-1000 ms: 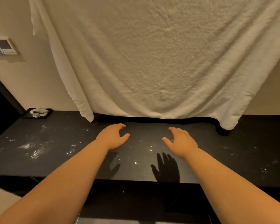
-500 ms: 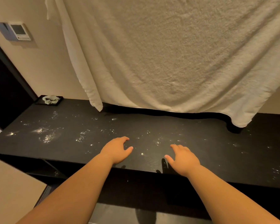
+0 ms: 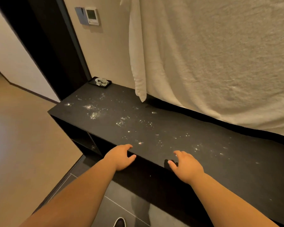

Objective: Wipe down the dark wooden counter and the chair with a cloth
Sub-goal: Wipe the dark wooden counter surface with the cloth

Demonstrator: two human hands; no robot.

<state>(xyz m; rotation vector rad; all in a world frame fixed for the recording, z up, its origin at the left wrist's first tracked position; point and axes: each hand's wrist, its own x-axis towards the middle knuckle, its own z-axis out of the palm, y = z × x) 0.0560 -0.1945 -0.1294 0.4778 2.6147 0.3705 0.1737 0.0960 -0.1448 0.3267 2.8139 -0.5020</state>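
Matt, near-black wood across the surface [image 3: 220,169], flecked with glinting pale dust. Above it, nubby off-white terry towel [image 3: 211,63], rough and creased. Crumpled grey cloth [image 3: 101,81], soft-looking, on a smooth dark tray [image 3: 106,86]. Glossy white plastic on the wall control panel [image 3: 91,15]. Smooth beige floor [image 3: 23,145] with a dull sheen; matt grey tiles [image 3: 121,202] below the front edge.

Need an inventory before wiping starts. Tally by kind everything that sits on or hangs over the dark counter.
Grey cloth, crumpled in the tray: 1
Black tray, at the far left end: 1
White towel, hanging along the back: 1
Total: 3
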